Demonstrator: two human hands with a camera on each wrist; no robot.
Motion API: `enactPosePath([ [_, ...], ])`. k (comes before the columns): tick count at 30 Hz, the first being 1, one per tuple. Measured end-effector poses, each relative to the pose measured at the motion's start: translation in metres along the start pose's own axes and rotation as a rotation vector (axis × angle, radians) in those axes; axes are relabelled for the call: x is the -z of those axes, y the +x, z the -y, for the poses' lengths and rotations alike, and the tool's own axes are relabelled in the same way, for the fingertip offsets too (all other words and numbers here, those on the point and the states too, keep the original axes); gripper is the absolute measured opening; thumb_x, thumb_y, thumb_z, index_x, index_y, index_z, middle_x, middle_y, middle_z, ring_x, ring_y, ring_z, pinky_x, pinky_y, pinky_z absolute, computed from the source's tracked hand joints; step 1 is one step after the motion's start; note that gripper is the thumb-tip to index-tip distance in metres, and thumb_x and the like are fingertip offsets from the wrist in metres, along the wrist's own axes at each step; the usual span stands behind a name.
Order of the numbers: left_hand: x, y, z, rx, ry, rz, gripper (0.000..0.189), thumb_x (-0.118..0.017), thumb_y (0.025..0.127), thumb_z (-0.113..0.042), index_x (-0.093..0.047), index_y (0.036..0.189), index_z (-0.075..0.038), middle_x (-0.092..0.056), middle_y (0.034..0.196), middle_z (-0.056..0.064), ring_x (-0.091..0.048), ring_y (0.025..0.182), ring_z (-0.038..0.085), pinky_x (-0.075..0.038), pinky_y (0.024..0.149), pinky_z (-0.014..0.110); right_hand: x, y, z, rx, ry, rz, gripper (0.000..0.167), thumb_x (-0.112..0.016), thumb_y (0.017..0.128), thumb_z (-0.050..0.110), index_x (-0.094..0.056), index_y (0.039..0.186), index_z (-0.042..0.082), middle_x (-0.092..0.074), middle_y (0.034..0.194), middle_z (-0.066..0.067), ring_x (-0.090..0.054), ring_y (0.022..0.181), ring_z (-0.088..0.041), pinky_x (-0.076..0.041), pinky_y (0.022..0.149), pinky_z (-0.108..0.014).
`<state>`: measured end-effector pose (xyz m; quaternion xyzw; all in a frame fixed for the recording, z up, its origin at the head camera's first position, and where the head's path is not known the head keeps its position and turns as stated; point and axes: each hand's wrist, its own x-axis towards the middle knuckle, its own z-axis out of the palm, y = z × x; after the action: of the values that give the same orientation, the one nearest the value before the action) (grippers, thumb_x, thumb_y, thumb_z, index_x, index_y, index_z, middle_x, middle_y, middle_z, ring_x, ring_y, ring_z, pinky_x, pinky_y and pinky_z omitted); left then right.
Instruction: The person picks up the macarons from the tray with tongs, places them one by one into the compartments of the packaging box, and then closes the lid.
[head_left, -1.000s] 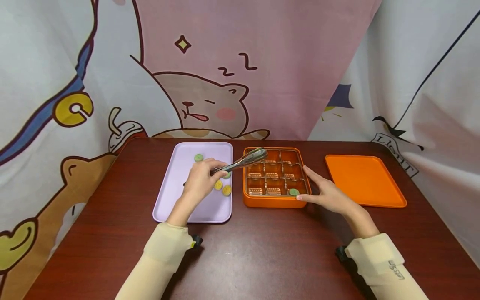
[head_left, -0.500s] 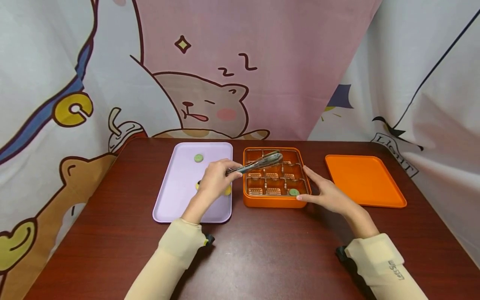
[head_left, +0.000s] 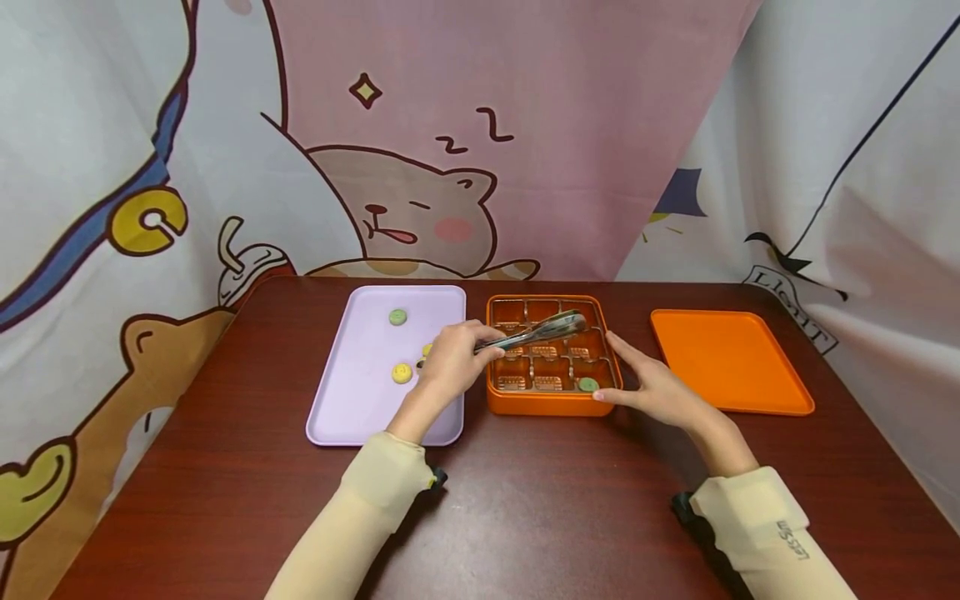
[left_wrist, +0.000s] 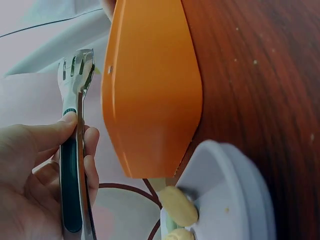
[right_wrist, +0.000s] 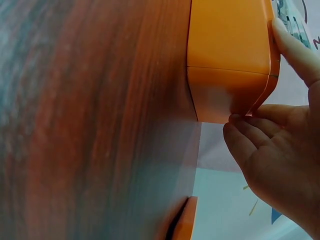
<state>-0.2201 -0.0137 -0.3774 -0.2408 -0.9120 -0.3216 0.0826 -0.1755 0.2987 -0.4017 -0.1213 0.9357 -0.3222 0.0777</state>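
My left hand point(head_left: 450, 358) grips a pair of tongs point(head_left: 543, 330), its thumb along the dark green handle in the left wrist view. The metal tips of the tongs hang over an orange box point(head_left: 551, 405) with a clear divided insert. I cannot tell what is between the tips. At the box's near right corner, my right hand point(head_left: 660, 390) rests its thumb on the front rim and its fingers against the right side. A round green piece point(head_left: 588, 384) lies in the front right compartment.
A lilac tray point(head_left: 352, 408) stands left of the box, bearing a green piece point(head_left: 397, 317) and a yellow piece point(head_left: 402, 373); other pieces are partly hidden by my left hand. An orange lid point(head_left: 731, 362) lies to the right. A printed curtain hangs behind the table.
My left hand has moved right with the tongs, from over the tray's right part to the box's left edge. The tong tips have swung further across the box. My right hand has kept still.
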Motion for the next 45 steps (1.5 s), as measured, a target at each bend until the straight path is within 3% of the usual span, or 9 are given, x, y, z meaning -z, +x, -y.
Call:
enactPosePath([
  [11,-0.013,0.005,-0.004,0.04,0.074,0.066,0.023,-0.074,0.09,-0.027,-0.077,0.11,-0.019,-0.074,0.113,-0.001,-0.07,0.103,0.024,-0.055,0.078,0.041,-0.001,0.001,-0.002,-0.01,-0.011,0.003,0.104,-0.073,0.087,0.047,-0.011,0.16,0.006,-0.013,0.166,-0.02,-0.021,0.15,-0.046,-0.022,0.114,-0.067],
  [24,-0.019,0.008,-0.009,0.077,0.167,0.095,0.025,-0.072,0.091,-0.032,-0.076,0.114,-0.024,-0.074,0.111,-0.002,-0.071,0.097,0.024,-0.055,0.072,0.039,0.001,0.0,0.0,-0.008,-0.014,0.003,0.103,-0.073,0.088,0.046,-0.011,0.16,0.007,-0.013,0.166,-0.021,-0.022,0.148,-0.047,-0.023,0.113,-0.068],
  [34,-0.016,0.011,-0.013,0.123,0.163,0.164,0.03,-0.072,0.091,-0.034,-0.074,0.119,-0.024,-0.072,0.118,0.001,-0.07,0.104,0.027,-0.055,0.079,0.041,0.0,0.0,0.0,-0.014,-0.009,0.006,0.103,-0.072,0.088,0.047,-0.01,0.16,0.009,-0.013,0.166,-0.021,-0.021,0.149,-0.047,-0.022,0.113,-0.068],
  [45,-0.014,0.011,-0.013,0.133,0.139,0.184,0.034,-0.073,0.09,-0.034,-0.073,0.122,-0.022,-0.071,0.122,0.003,-0.067,0.111,0.027,-0.054,0.086,0.041,0.001,-0.001,0.002,-0.007,-0.007,0.006,0.102,-0.073,0.088,0.045,-0.011,0.16,0.008,-0.014,0.166,-0.022,-0.022,0.148,-0.047,-0.023,0.113,-0.068],
])
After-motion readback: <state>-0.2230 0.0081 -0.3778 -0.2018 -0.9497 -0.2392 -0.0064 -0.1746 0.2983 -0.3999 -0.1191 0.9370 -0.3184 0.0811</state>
